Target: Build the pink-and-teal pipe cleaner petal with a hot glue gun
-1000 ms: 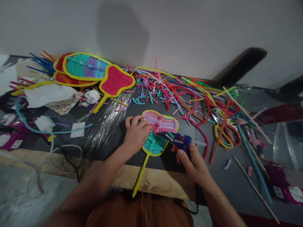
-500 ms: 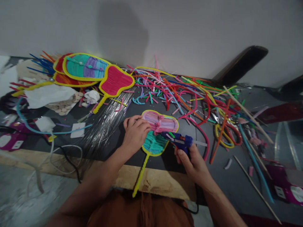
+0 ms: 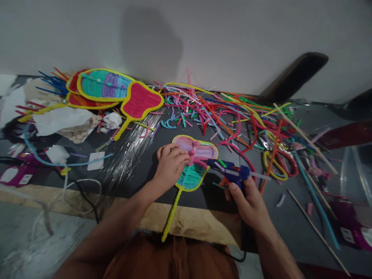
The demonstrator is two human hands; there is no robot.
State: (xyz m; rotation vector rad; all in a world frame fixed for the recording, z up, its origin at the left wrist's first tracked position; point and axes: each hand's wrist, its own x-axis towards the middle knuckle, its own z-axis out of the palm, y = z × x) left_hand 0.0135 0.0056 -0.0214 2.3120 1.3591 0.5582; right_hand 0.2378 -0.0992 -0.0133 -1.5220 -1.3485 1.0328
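A small fan made of pipe cleaners (image 3: 200,149) lies on the dark table, with a yellow rim, pink and lilac upper part, teal lower part and twisted yellow handle (image 3: 172,217). Over its left side is my left hand (image 3: 171,166), fingers bent and close together, the tips at the pink pipe cleaner (image 3: 199,159) across the middle. Whether they pinch that strand is hidden. My right hand (image 3: 250,197) is wrapped round a blue hot glue gun (image 3: 234,172), clear of the fan's right edge. A glue stick (image 3: 260,176) sticks out of its back.
Finished-looking fans (image 3: 106,83) lie at the back left beside clear thin strands (image 3: 128,155). Loose pipe cleaners (image 3: 209,112) cover the back. Yellow-handled scissors (image 3: 271,166) lie to the right, near wooden sticks (image 3: 316,232). A white charger with cable (image 3: 58,155) is at left.
The glue gun has drawn back to the right, away from the fan's middle. My left hand has shifted right, its fingertips now over the pink strand at the centre.
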